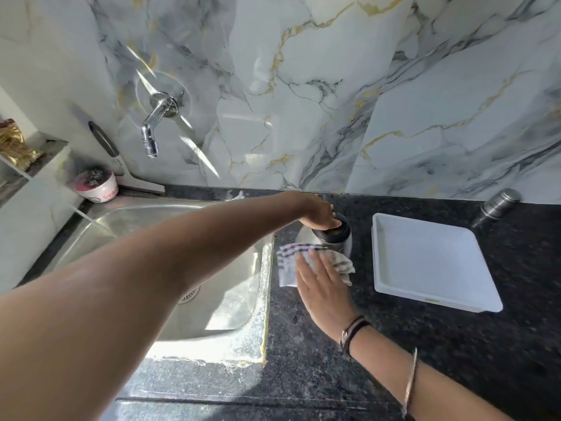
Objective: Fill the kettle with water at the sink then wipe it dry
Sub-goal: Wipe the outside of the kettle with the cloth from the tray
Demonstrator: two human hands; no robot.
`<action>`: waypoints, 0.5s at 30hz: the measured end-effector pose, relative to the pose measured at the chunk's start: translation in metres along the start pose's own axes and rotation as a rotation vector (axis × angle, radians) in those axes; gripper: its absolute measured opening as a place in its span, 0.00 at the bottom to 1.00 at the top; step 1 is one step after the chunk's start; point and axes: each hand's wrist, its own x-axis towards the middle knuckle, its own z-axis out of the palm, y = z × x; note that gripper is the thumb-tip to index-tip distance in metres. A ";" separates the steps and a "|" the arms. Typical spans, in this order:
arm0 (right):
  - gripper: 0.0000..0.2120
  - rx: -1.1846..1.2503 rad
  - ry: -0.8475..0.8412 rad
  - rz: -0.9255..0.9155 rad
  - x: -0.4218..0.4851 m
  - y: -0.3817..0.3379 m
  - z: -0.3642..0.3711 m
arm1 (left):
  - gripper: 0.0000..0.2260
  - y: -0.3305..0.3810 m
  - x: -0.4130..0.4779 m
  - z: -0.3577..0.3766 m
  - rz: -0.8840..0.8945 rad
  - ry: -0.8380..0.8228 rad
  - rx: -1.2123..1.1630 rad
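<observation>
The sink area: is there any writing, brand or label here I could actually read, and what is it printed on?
"Sapko", or close to it, in pink letters on the white tub left of the sink; the word runs out of sight, so it is uncertain.
Green mark on the white tray rim: too small to read.
No other writing shows.

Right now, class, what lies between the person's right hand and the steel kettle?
A checked cloth, pressed flat by the right hand against the kettle; the head view shows it.
</observation>
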 end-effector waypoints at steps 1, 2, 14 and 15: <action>0.21 -0.048 -0.087 0.018 0.003 0.007 0.003 | 0.29 0.001 0.000 -0.001 -0.011 -0.002 0.003; 0.21 -0.095 -0.140 0.028 0.004 0.013 0.007 | 0.30 0.001 0.001 -0.001 -0.018 -0.002 0.011; 0.25 0.100 -0.521 0.251 -0.051 0.018 0.059 | 0.31 -0.002 0.004 0.004 -0.011 -0.018 0.028; 0.25 0.136 -0.520 0.323 -0.057 0.023 0.061 | 0.31 -0.002 0.004 0.005 -0.013 -0.015 0.021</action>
